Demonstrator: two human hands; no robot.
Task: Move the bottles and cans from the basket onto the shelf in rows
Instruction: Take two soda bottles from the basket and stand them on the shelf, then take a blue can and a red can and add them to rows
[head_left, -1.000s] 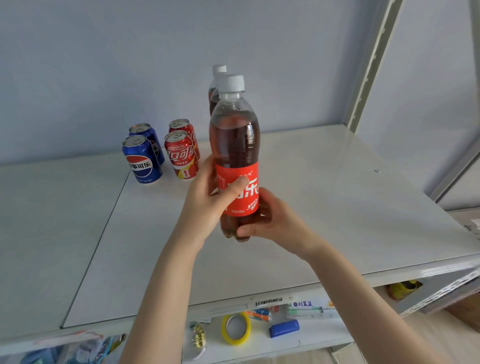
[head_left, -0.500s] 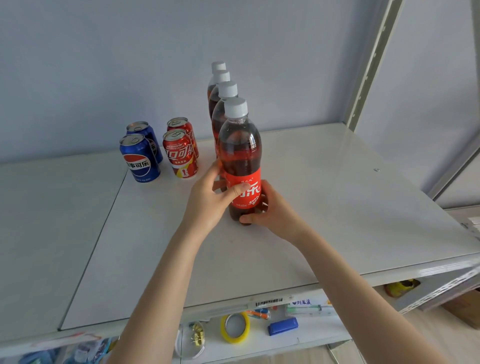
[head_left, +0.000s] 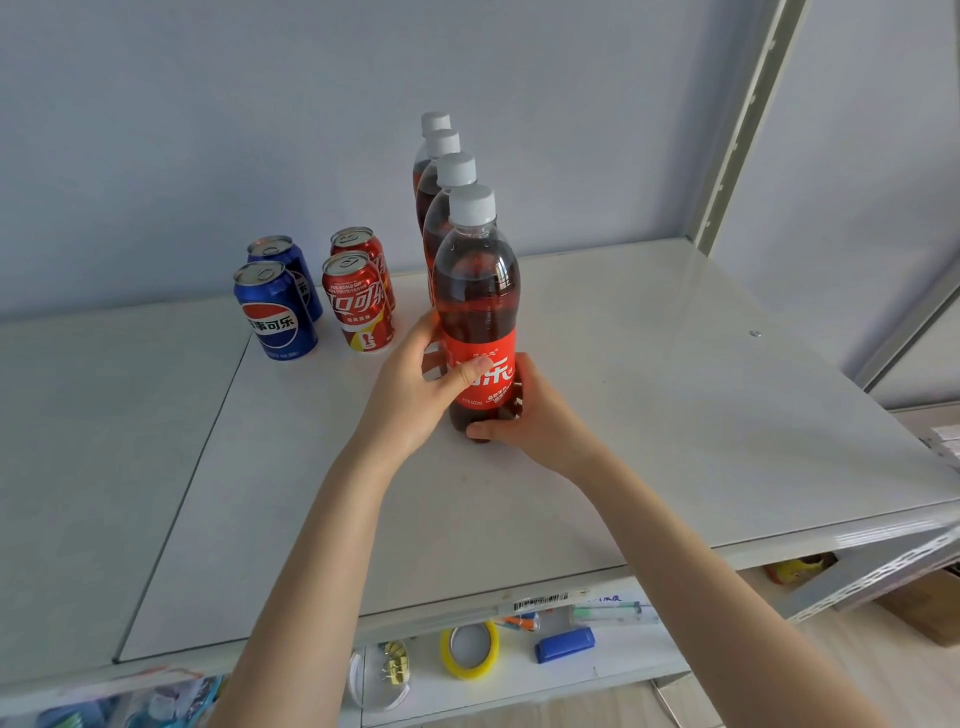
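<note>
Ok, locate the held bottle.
Head view, centre: the held cola bottle stands upright on the shelf at the front of the bottle row, right of the front red can, gripped by the left hand and right hand.

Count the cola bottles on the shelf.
4, in one front-to-back row: front bottle, gripped by left hand and right hand; second bottle; third bottle; rear bottle. Another could hide behind.
</note>
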